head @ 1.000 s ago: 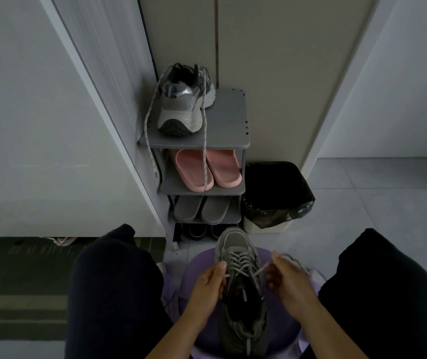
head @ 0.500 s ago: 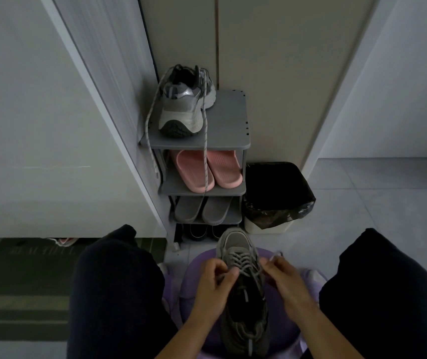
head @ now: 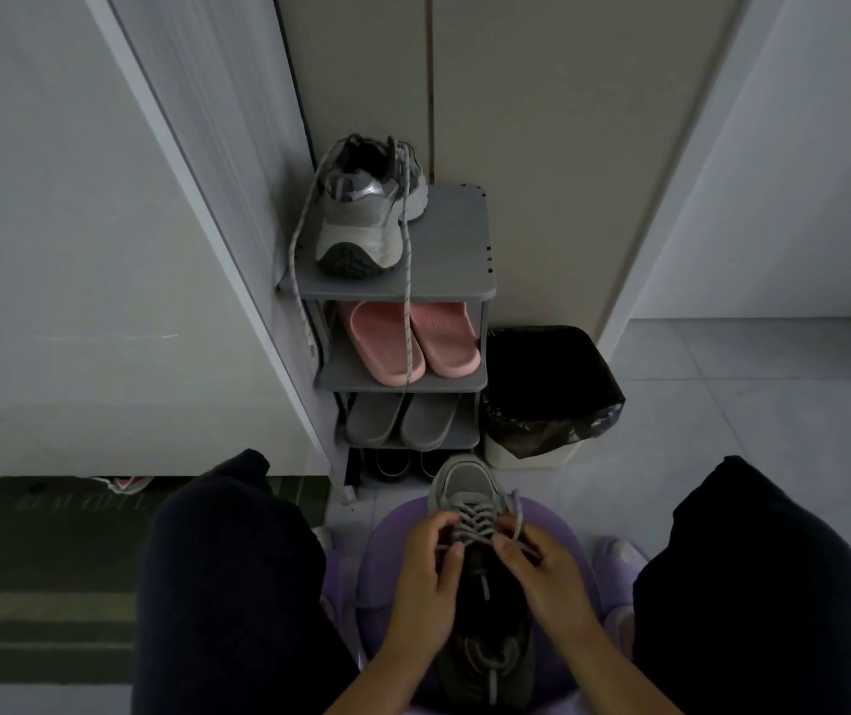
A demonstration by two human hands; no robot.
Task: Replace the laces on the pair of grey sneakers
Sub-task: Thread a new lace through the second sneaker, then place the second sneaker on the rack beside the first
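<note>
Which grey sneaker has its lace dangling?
The sneaker on the rack's top shelf: its lace hangs past the pink slippers. The other sneaker's laces, pinched by the left hand and right hand, are crossed.

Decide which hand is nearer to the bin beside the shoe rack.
Right. The right hand pinches the lace on the side of the sneaker toward the bin; the left hand pinches lace across the sneaker, toward the shoe rack, farther away.

Lace (head: 472, 524) ends hidden in grip, bottom-shelf shoes (head: 397, 464) too dark
</note>
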